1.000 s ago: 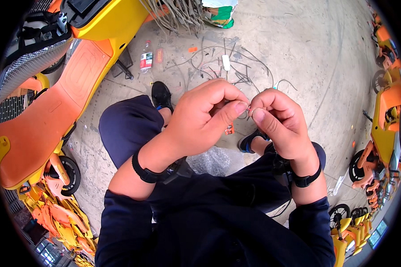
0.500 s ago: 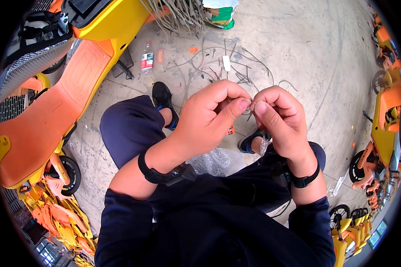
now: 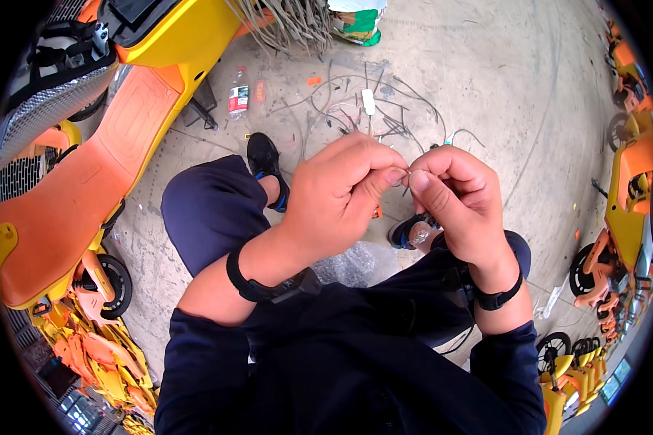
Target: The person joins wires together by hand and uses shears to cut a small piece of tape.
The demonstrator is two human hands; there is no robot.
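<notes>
The left hand (image 3: 341, 192) was closed in a pinch, thumb against index finger, with the other fingers curled. The right hand (image 3: 461, 199) mirrored this pinch just beside it. A thin wire (image 3: 408, 175) appeared to be gripped by both hands and bridged the narrow gap between the two pairs of fingertips, above the floor and between the knees. Most of its length was hidden; whether it was one piece or two could not be determined.

Handling: the wire was judged very light, flexible and easily bent, with fine ends liable to fray or snap under a sharp pull. Its small section was likely to slip or roll between bare fingertips. The suitable hold was judged to be a firm thumb-and-index pinch close to each side of the exposed part.

Surroundings: loose grey cables (image 3: 437, 112) and a white oblong part (image 3: 368, 102) lay on the floor beyond the hands. Clear bubble wrap (image 3: 357, 262) lay nearer the body.
</notes>
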